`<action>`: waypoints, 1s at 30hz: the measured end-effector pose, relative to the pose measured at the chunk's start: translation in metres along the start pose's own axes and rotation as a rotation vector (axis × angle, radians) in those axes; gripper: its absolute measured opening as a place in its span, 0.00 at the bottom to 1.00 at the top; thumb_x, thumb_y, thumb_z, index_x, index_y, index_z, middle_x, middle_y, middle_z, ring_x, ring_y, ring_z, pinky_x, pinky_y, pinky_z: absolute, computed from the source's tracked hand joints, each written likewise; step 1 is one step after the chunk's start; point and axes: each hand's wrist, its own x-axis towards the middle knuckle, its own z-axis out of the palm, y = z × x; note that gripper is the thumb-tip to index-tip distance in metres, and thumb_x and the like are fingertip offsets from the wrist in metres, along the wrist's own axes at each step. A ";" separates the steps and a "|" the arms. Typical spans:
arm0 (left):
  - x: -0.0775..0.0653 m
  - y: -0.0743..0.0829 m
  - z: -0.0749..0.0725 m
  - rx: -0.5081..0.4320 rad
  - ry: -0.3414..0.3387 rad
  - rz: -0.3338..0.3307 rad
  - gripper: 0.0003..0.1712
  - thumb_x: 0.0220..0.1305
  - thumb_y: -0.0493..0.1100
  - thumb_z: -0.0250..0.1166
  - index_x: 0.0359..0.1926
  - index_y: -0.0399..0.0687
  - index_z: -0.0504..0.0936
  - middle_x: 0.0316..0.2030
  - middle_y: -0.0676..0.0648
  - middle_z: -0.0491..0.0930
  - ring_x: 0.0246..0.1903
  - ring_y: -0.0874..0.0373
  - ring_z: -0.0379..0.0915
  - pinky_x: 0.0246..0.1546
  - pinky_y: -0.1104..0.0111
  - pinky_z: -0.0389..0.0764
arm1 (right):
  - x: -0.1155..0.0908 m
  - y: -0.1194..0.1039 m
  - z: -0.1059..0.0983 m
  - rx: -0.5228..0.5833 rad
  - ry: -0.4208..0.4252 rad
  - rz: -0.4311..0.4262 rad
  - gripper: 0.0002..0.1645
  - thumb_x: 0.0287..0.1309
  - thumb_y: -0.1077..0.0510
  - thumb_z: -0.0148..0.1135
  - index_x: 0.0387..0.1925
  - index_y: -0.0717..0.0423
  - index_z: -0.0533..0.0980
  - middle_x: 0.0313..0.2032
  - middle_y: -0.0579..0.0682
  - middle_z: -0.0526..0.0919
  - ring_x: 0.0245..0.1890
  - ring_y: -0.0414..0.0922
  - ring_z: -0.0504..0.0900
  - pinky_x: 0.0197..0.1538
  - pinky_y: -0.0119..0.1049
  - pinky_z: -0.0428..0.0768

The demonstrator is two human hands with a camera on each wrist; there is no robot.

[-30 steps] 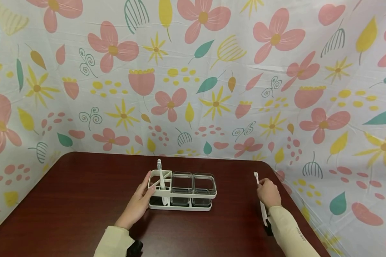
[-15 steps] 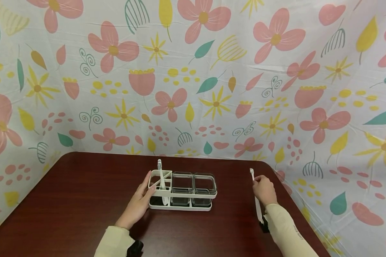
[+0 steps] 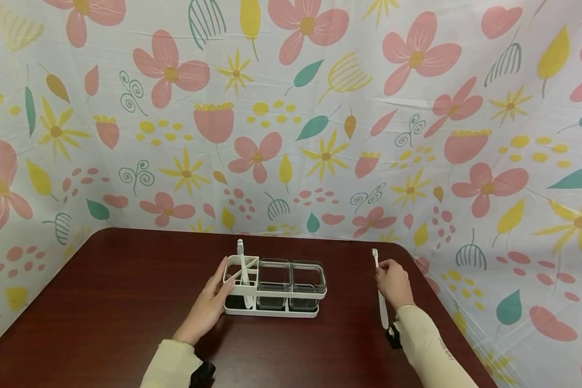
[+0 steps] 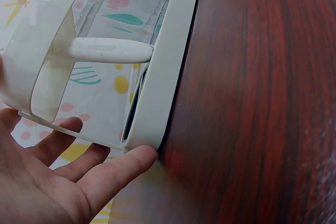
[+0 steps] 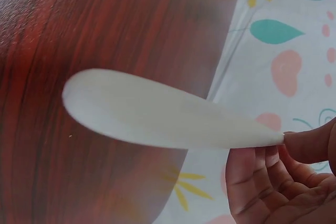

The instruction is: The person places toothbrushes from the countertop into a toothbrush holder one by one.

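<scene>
A white toothbrush holder (image 3: 276, 313) with two tiers of rims stands on the table, two clear cups (image 3: 274, 276) in its middle and right sections. One white toothbrush (image 3: 244, 267) leans upright in the left section; its handle (image 4: 110, 51) shows between the rims in the left wrist view. My left hand (image 3: 206, 312) grips the holder's left end, thumb on the front and fingers round the side. Out to the right, my right hand (image 3: 395, 284) pinches a second white toothbrush (image 3: 382, 307) near its neck, head up. Its broad handle end (image 5: 131, 111) points down over the table.
The dark red-brown wooden table (image 3: 126, 302) has rounded back corners. A white curtain (image 3: 281, 118) printed with flowers and leaves hangs behind it and along both sides. Black straps (image 3: 202, 373) sit round the wrists.
My right hand has moved slightly left and away from me with its toothbrush, which now stands more upright. The left hand and the holder have stayed in place.
</scene>
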 end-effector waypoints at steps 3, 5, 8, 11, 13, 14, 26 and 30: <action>0.001 0.001 0.000 -0.007 -0.004 -0.001 0.36 0.76 0.58 0.51 0.78 0.75 0.47 0.64 0.39 0.60 0.28 0.52 0.64 0.31 0.66 0.70 | 0.001 -0.002 0.001 0.011 0.012 -0.014 0.15 0.70 0.62 0.51 0.48 0.72 0.74 0.36 0.64 0.82 0.30 0.53 0.82 0.34 0.49 0.78; 0.001 0.001 0.000 -0.007 -0.001 0.001 0.36 0.76 0.58 0.51 0.78 0.75 0.47 0.65 0.39 0.60 0.31 0.51 0.66 0.32 0.66 0.70 | 0.002 -0.003 0.002 0.011 0.023 -0.024 0.14 0.70 0.63 0.51 0.48 0.72 0.74 0.36 0.63 0.83 0.31 0.54 0.82 0.35 0.49 0.78; 0.002 0.002 0.001 -0.002 0.000 0.001 0.36 0.76 0.59 0.51 0.78 0.75 0.47 0.66 0.40 0.60 0.34 0.50 0.67 0.33 0.65 0.70 | 0.003 -0.005 0.003 0.011 0.039 -0.037 0.14 0.70 0.63 0.52 0.48 0.71 0.75 0.35 0.62 0.83 0.32 0.54 0.82 0.37 0.50 0.78; 0.001 0.001 0.001 -0.007 0.001 -0.006 0.36 0.76 0.59 0.51 0.78 0.76 0.47 0.64 0.40 0.61 0.28 0.53 0.64 0.31 0.67 0.70 | 0.004 -0.008 0.003 0.019 0.039 -0.052 0.14 0.70 0.63 0.52 0.48 0.72 0.74 0.33 0.61 0.83 0.32 0.54 0.83 0.38 0.50 0.78; 0.000 0.000 0.001 -0.013 0.000 -0.010 0.36 0.76 0.59 0.51 0.78 0.76 0.47 0.63 0.40 0.61 0.24 0.55 0.62 0.29 0.67 0.69 | 0.004 -0.010 0.004 0.030 0.031 -0.054 0.14 0.70 0.63 0.52 0.49 0.72 0.74 0.33 0.61 0.84 0.31 0.53 0.83 0.38 0.49 0.79; 0.000 0.000 0.000 -0.015 -0.001 -0.011 0.36 0.76 0.59 0.52 0.78 0.76 0.47 0.62 0.40 0.61 0.24 0.56 0.61 0.29 0.68 0.69 | 0.004 -0.011 0.005 0.037 0.025 -0.052 0.14 0.70 0.63 0.51 0.49 0.72 0.74 0.34 0.61 0.83 0.31 0.52 0.83 0.37 0.48 0.79; 0.000 0.001 -0.002 0.003 -0.003 -0.015 0.36 0.76 0.59 0.51 0.78 0.75 0.46 0.65 0.40 0.60 0.30 0.52 0.66 0.30 0.65 0.71 | 0.002 -0.027 0.005 0.103 -0.003 -0.051 0.14 0.72 0.63 0.50 0.50 0.71 0.73 0.35 0.63 0.82 0.28 0.47 0.81 0.31 0.41 0.77; 0.000 0.000 0.000 -0.001 0.000 -0.015 0.36 0.76 0.59 0.51 0.78 0.75 0.46 0.65 0.39 0.60 0.30 0.53 0.66 0.31 0.65 0.71 | 0.002 -0.029 0.004 0.109 0.000 -0.067 0.14 0.72 0.63 0.50 0.50 0.71 0.73 0.34 0.62 0.82 0.27 0.47 0.81 0.30 0.41 0.77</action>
